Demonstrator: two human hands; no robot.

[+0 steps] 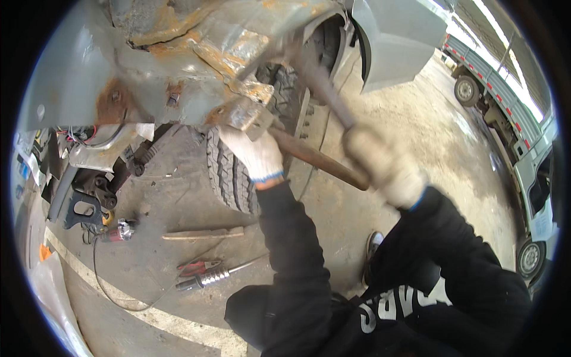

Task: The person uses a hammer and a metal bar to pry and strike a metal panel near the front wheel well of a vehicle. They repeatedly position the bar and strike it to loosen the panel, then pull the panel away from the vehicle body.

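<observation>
My left hand, in a white knit glove, is closed around the head end of a wooden-handled hammer. The block-like metal head is pressed to the lower edge of a rusty, dented grey body panel; most of my left fingers are hidden behind it. In my gloved right hand is a second hammer, gripped by its shaft. Motion blurs that hand and hammer. The second hammer's head is above the panel edge, near the rust; I cannot tell whether it touches.
A tyre stands under the panel. On the floor lie a wooden stick, red-handled pliers, a slide hammer and a corded angle grinder. An open grey door is ahead; a truck stands at right.
</observation>
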